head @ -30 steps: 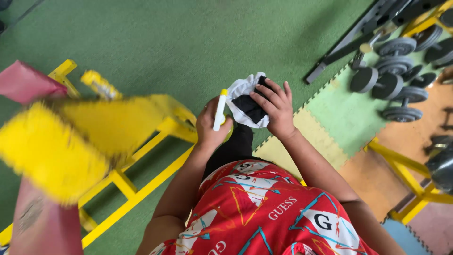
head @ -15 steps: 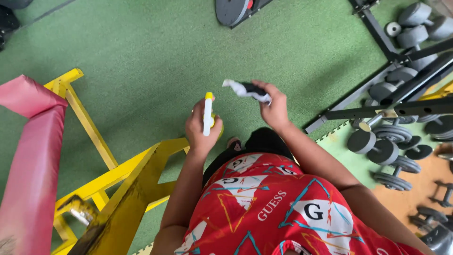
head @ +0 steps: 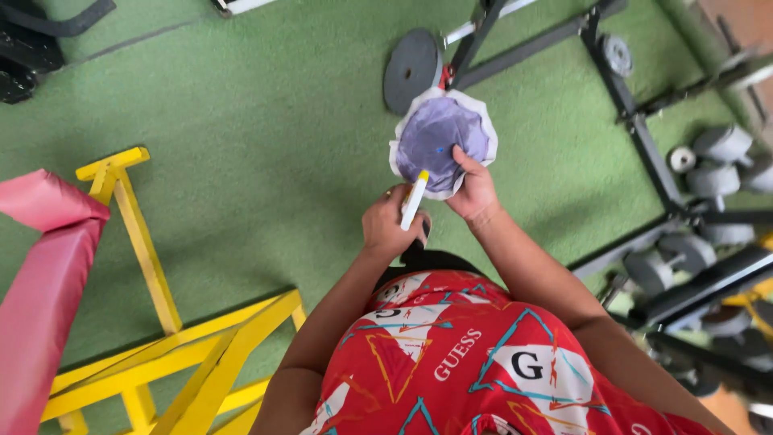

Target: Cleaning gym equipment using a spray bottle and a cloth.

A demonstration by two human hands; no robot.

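My left hand [head: 390, 228] grips a white spray bottle with a yellow tip [head: 415, 200], its nozzle pointing up toward the cloth. My right hand [head: 473, 188] holds up a round, spread-out cloth [head: 441, 138], purple-grey in the middle with a white edge, by its lower rim. The bottle's tip sits just below the cloth, almost touching it. Both hands are out in front of my red patterned shirt [head: 467, 354], above a green floor [head: 266, 145].
A yellow metal frame [head: 153, 322] with a pink pad [head: 40, 282] stands at the left. A grey weight plate [head: 411, 71] leans on a black rack [head: 628, 97] ahead. Dumbbells [head: 721, 161] and more rack bars lie at the right.
The cloth, crumpled in my right hand before, is now opened out flat and raised. My left hand has brought the bottle closer under it. The view has shifted forward toward the rack.
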